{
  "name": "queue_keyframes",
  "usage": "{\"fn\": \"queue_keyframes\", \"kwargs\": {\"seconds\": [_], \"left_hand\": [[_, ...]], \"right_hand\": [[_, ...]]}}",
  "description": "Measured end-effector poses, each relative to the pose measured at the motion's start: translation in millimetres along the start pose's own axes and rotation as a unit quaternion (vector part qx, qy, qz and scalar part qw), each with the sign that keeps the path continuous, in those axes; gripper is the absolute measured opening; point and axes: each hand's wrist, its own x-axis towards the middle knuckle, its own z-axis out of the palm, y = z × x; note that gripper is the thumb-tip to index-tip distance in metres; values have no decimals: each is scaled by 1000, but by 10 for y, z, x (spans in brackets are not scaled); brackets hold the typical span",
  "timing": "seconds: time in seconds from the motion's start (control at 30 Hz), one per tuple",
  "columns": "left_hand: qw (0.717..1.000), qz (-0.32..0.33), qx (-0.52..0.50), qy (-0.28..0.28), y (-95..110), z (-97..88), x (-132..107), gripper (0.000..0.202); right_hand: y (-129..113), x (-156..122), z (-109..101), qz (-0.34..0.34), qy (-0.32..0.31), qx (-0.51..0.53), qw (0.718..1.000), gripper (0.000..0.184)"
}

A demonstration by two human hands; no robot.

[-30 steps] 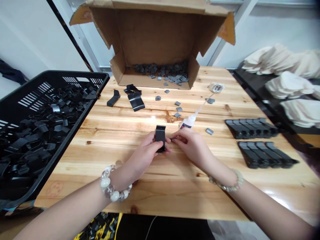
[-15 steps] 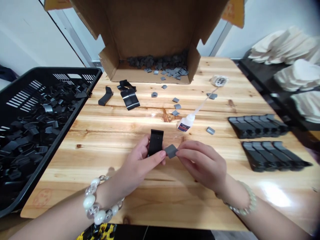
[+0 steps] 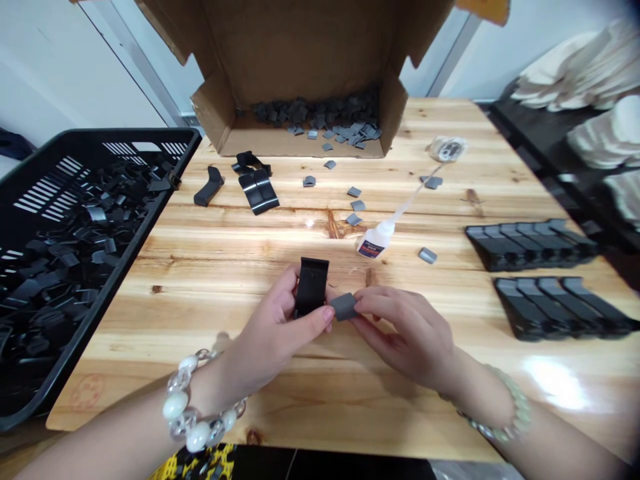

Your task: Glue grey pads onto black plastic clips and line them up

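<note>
My left hand (image 3: 273,333) grips a black plastic clip (image 3: 311,285), held upright just above the wooden table (image 3: 210,267). My right hand (image 3: 405,327) pinches a small grey square pad (image 3: 343,306) between fingertips, right beside the clip's lower right edge and touching my left thumb. A small white glue bottle (image 3: 376,240) with a long thin nozzle lies on the table just beyond my hands.
A black crate (image 3: 30,220) full of black clips stands at the left. An open cardboard box (image 3: 300,73) holding grey pads lies at the back, with loose pads and a few clips before it. Two rows of black clips (image 3: 540,273) sit at the right.
My right hand has come away from the clip's side holding the grey pad in view, then brought it close against the clip. The view has shifted down and nearer.
</note>
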Motion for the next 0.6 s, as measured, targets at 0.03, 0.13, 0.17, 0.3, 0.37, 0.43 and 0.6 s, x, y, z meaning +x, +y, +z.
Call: {"fn": "queue_keyframes", "kwargs": {"seconds": [0.03,0.13,0.17,0.3,0.37,0.43,0.6], "left_hand": [[1000,3,4,4,5,4,-11,18],[1000,12,8,17,32,19,-45,20],[1000,12,8,17,42,23,-53,20],[1000,4,12,5,49,19,-54,20],[1000,-7,22,-4,33,10,-39,20],[998,-21,46,-24,10,6,-21,18],[993,-46,43,-98,-27,37,-7,19]], "right_hand": [[-6,2,6,-4,-2,1,1000,26],[-26,6,19,-5,-8,4,1000,27],[-30,7,18,-3,-7,3,1000,26],[-31,13,-5,-14,4,-21,1000,20],[-27,20,-22,-12,9,-24,1000,18],[-28,34,-37,21,22,-2,1000,17],[-61,114,-67,226,40,124,965,10]]}}
